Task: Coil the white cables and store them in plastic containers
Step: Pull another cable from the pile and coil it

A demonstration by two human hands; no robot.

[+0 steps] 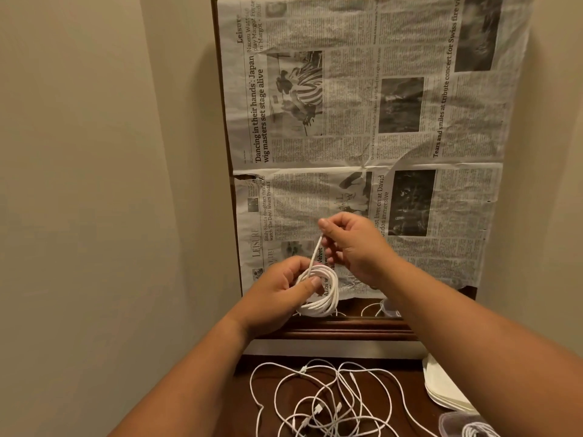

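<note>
Cable coil (328, 305), gripped by the left hand (280, 291), looks nearly wound; the right hand (350, 244) just above pinches its tail (315, 250), likely wrapped next.

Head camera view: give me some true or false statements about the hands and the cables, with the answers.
1. The left hand holds a coiled white cable. True.
2. The right hand lies flat and empty. False: it is raised above the coil and pinches the cable's free end.
3. A tangle of loose cables lies on the wooden surface. True.
4. The newspaper is spread flat under the loose cables. False: it stands upright behind the hands.
5. The plastic container at lower right is empty. False: a white cable is inside it.
</note>
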